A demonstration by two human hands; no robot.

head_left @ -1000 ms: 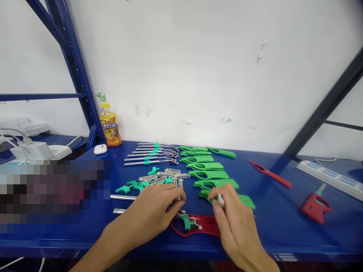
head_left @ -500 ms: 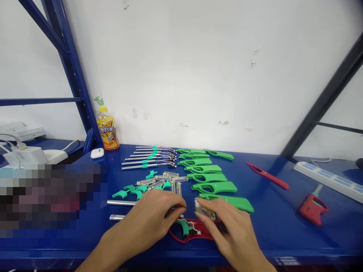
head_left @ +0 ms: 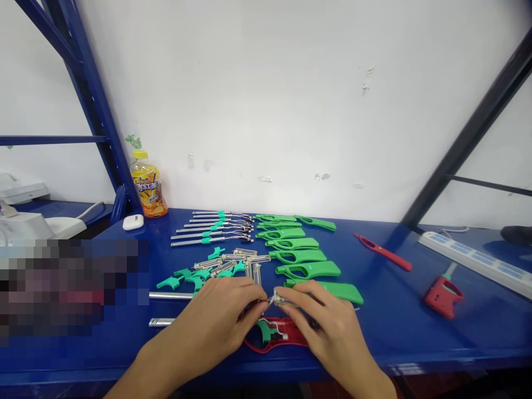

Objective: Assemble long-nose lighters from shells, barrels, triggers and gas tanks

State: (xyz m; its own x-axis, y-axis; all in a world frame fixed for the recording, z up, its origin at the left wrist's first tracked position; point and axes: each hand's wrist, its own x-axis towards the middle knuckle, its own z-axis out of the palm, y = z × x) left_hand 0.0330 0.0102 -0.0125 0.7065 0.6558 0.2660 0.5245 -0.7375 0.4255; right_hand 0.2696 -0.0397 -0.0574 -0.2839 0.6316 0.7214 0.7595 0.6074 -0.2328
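My right hand point(head_left: 328, 318) pinches a clear plastic lighter fuel tank point(head_left: 281, 297) between thumb and fingers. My left hand point(head_left: 226, 310) is closed in a pinch right beside the tank's end; a tiny whitish piece shows at its fingertips, too small to name. Below both hands lies a red lighter handle shell point(head_left: 297, 331), its inside facing up. In it sit a green trigger point(head_left: 265, 331) and a white wire. A metal lighter tube point(head_left: 161, 322) sticks out to the left from under my left forearm. The right hand covers the shell's right end.
Behind my hands are loose clear tanks point(head_left: 257, 274), green triggers point(head_left: 168, 283), wired metal tubes point(head_left: 195, 243) and several green handle shells point(head_left: 310, 270). To the right lie a red shell point(head_left: 384, 252), a red lighter part point(head_left: 444, 297) and a power strip point(head_left: 469, 256). A drink bottle point(head_left: 149, 191) stands back left.
My right hand has brought the tank leftward, so its end now meets the left fingertips. The whole view has shifted slightly.
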